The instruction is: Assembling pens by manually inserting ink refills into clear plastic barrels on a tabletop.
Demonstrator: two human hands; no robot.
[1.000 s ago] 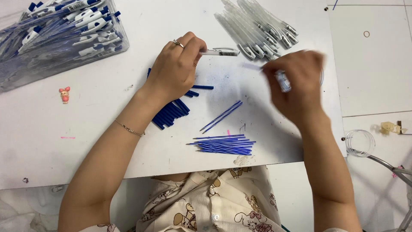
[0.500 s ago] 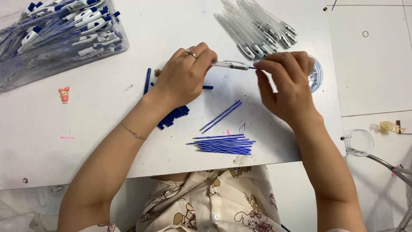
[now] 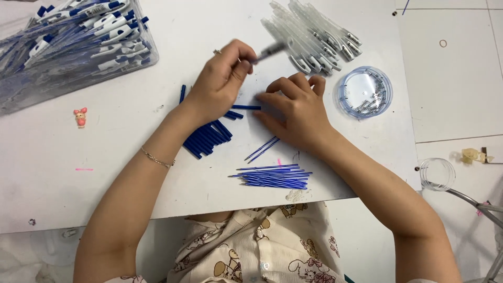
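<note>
Clear pen barrel (image 3: 271,51) sits pinched in left hand (image 3: 222,78); right hand (image 3: 296,107), fingers curled empty over blue caps (image 3: 207,137), could scatter them.

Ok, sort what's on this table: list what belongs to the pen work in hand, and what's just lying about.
In use:
- left hand holding a clear pen barrel
- right hand by the short blue pieces
- thin blue refills
- pile of clear barrels
- round dish of small springs
- tray of finished pens

Lying about:
- small pink figurine
- empty clear cup
</note>
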